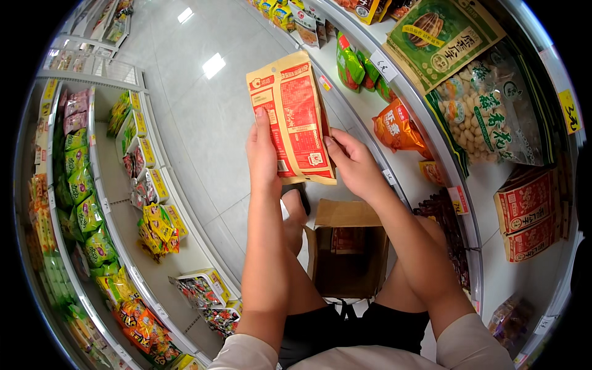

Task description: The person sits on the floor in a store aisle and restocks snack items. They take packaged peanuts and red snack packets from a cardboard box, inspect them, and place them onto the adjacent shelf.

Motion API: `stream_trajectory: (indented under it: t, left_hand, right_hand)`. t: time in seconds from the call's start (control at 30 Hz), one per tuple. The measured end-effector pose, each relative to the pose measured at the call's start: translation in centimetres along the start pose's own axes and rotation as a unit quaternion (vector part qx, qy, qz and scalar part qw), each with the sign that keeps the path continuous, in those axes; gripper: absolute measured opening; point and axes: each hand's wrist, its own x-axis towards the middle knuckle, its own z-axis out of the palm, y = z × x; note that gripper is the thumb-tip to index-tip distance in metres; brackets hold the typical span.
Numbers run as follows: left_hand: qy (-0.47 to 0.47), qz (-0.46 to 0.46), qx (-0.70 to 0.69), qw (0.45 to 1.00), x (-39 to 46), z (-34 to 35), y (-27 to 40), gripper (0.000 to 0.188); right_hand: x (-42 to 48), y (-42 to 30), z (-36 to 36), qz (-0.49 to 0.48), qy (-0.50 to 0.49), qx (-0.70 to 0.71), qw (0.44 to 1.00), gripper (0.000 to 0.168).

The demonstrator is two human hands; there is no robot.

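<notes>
A red and tan paper snack packet (pixel 296 122) is held up in front of me, its printed side facing the camera. My left hand (pixel 264 155) grips its left edge, thumb lying on the front. At the lower right edge, my right hand (pixel 354 159) pinches the packet between thumb and fingers. Below, between my legs, stands an opened cardboard box (pixel 349 212) with its flap raised. Inside it lies a similar red packet (pixel 347 240); the deeper part of the box is dark. More red and tan packets (pixel 527 217) stand on the shelf to my right.
Curved-looking shelving (pixel 497 194) on the right bears a green seed bag (pixel 444 37), a peanut bag (pixel 490 111) and an orange snack bag (pixel 400 127). On the left, shelves (pixel 125 185) carry green candy bags (pixel 90 212) and small display boxes (pixel 145 152). Grey floor tiles (pixel 189 92) run between.
</notes>
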Motion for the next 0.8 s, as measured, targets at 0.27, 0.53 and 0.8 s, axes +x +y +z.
stream_trajectory:
  t: [0.27,0.53,0.8]
  left_hand:
    - [-0.006,0.024,0.087,0.996,0.1,-0.3,-0.3,0.053]
    - [-0.023,0.016,0.101,0.995,-0.1,0.1,-0.9,0.057]
    - [0.025,-0.012,0.041,0.999,0.2,-1.1,-0.1,0.054]
  right_hand:
    - [0.1,1.1,0.5,-0.029,0.099,-0.034,0.994,0.029]
    - [0.8,0.4,0.7,-0.073,0.194,-0.195,0.959,0.038]
    - [0.2,-1.0,1.6,-0.100,0.090,-0.242,0.961,0.038]
